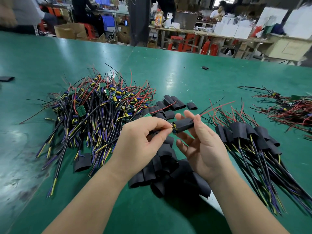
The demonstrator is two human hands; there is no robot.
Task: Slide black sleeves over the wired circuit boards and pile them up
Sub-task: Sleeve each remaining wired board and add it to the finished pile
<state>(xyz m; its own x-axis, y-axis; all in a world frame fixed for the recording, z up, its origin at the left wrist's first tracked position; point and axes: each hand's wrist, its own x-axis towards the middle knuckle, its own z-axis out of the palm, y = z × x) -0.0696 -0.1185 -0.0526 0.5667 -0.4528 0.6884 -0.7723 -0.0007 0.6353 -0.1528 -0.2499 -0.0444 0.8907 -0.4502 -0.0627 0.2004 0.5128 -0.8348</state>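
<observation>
We hold the black sleeve (183, 126) in our right hand (200, 146), thumb + fingers round it, long axis left-right. Our left hand (143, 137) pinches the circuit board (173, 128) at the sleeve's left mouth, nearly inside. The sleeved pile (244, 132) lies just right.

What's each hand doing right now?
Left hand: pinches the wired circuit board.
Right hand: holds the black sleeve around it.

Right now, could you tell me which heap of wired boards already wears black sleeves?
The heap beside the right hand; the larger left heap shows bare boards.
</observation>
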